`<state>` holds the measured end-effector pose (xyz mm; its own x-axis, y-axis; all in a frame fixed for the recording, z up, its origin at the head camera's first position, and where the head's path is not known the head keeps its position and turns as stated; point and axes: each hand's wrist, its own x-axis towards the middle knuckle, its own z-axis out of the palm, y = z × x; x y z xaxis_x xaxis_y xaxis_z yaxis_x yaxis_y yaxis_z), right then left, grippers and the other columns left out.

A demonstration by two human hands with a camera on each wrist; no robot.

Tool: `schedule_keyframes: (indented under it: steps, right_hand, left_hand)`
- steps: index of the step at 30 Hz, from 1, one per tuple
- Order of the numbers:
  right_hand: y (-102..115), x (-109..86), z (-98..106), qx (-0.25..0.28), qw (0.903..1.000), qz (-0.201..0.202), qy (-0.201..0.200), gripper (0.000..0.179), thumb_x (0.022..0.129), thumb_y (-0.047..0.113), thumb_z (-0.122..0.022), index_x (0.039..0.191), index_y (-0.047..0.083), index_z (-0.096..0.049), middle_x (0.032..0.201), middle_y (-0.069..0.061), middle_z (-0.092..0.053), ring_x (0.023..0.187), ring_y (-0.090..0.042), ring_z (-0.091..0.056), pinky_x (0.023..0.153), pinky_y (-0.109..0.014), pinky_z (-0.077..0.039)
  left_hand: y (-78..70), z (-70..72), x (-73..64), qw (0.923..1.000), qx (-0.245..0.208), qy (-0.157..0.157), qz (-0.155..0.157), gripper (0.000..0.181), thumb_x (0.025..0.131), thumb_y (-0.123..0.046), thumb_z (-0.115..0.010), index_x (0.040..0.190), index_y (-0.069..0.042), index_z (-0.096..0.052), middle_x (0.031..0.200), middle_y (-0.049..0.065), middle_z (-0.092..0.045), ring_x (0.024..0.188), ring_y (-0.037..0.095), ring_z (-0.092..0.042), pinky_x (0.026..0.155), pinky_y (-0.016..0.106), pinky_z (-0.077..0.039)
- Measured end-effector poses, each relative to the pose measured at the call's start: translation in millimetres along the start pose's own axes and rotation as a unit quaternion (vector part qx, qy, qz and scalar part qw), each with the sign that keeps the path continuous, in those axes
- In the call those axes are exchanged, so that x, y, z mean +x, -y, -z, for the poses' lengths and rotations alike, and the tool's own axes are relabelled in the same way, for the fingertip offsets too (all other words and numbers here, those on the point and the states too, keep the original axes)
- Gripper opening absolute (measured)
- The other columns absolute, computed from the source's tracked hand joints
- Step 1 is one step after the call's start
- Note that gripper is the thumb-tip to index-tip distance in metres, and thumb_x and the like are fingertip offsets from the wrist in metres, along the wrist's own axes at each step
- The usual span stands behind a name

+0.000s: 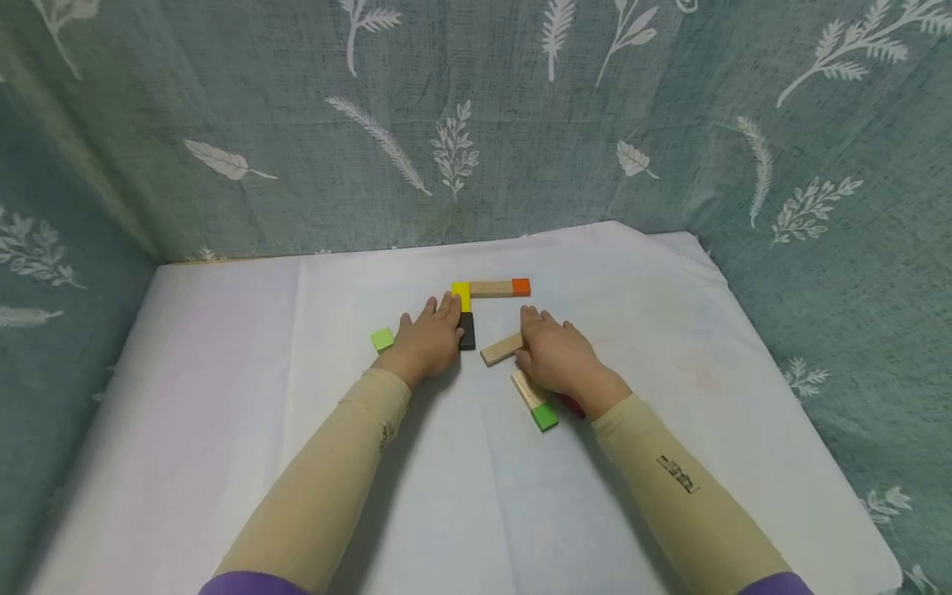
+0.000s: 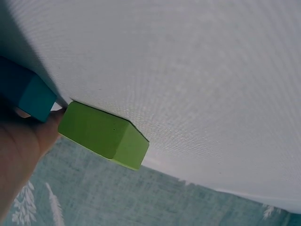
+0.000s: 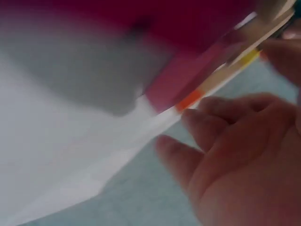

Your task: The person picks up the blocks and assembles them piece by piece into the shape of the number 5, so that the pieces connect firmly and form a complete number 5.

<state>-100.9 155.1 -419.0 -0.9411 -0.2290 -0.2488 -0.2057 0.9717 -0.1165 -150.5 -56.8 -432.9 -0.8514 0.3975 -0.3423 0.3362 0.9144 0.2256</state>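
Note:
My left hand (image 1: 426,340) lies with fingers extended along the left side of a yellow block (image 1: 464,296) and a black block (image 1: 467,332). Its thumb touches the black one. Beyond the wrist, a light green block (image 1: 383,340) and a teal block (image 2: 33,94) show in the left wrist view. My right hand (image 1: 558,351) holds the far end of a plain wooden block (image 1: 502,349) between thumb and fingers; that end is hidden. Below this hand lie another wooden block (image 1: 526,388), a green block (image 1: 545,416) and a partly covered red block (image 1: 571,405).
A plain wooden block (image 1: 491,289) extends right from the yellow one, with an orange block (image 1: 521,287) at its end. A white cloth (image 1: 223,430) covers the table. Leaf-patterned green curtain (image 1: 506,149) hangs behind and at both sides.

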Motion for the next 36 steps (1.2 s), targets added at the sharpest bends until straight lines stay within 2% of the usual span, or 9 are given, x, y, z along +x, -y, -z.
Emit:
schedule_keyframes:
  steps: [4, 6, 11, 15, 36]
  right_hand:
    - [24.2, -0.5, -7.1, -0.026, 0.9972, -0.066, -0.024, 0.094, 0.094, 0.069, -0.051, 0.152, -0.004, -0.039, 0.151, -0.022, -0.050, 0.136, -0.035, -0.053, 0.108, -0.050, -0.047]
    - [33.2, 1.3, -10.6, -0.043, 0.9954, -0.081, -0.027, 0.096, 0.091, 0.074, -0.051, 0.148, -0.003, -0.046, 0.145, -0.022, -0.056, 0.130, -0.036, -0.059, 0.102, -0.050, -0.051]
    - [42.2, 10.6, -16.0, -0.051, 0.9948, -0.085, -0.024, 0.089, 0.093, 0.068, -0.055, 0.147, -0.002, -0.048, 0.148, -0.021, -0.054, 0.135, -0.035, -0.054, 0.106, -0.054, -0.048]
    - [42.4, 12.8, -15.1, -0.059, 0.9935, -0.095, -0.022, 0.088, 0.094, 0.067, -0.055, 0.148, -0.001, -0.047, 0.149, -0.021, -0.052, 0.139, -0.033, -0.051, 0.109, -0.051, -0.046]
    - [43.5, 19.6, -18.2, -0.053, 0.9951, -0.075, -0.038, 0.089, 0.093, 0.067, -0.056, 0.146, -0.003, -0.049, 0.147, -0.021, -0.055, 0.137, -0.033, -0.053, 0.109, -0.052, -0.046]
  left_hand:
    - [-0.9, -0.8, 0.1, 1.0000, -0.004, -0.006, -0.001, 0.063, 0.110, -0.033, -0.031, 0.163, -0.008, -0.008, 0.171, 0.008, -0.007, 0.158, 0.034, -0.010, 0.119, 0.069, -0.016]
    - [-1.3, -0.9, -0.1, 1.0000, -0.009, -0.004, 0.000, 0.063, 0.110, -0.033, -0.031, 0.163, -0.008, -0.007, 0.171, 0.009, -0.007, 0.157, 0.034, -0.010, 0.119, 0.070, -0.016]
    - [0.5, 1.0, -3.4, 0.9998, -0.017, -0.006, 0.001, 0.063, 0.110, -0.033, -0.031, 0.163, -0.008, -0.008, 0.170, 0.008, -0.008, 0.158, 0.034, -0.011, 0.120, 0.069, -0.015]
    - [-1.4, 0.4, -3.0, 0.9997, -0.019, -0.013, -0.007, 0.062, 0.110, -0.032, -0.032, 0.163, -0.008, -0.010, 0.170, 0.009, -0.009, 0.157, 0.034, -0.011, 0.120, 0.069, -0.016]
    - [-2.2, -7.1, 1.6, 0.9994, -0.016, -0.029, 0.004, 0.062, 0.109, -0.029, -0.031, 0.162, -0.004, -0.010, 0.170, 0.009, -0.011, 0.157, 0.034, -0.011, 0.119, 0.070, -0.015]
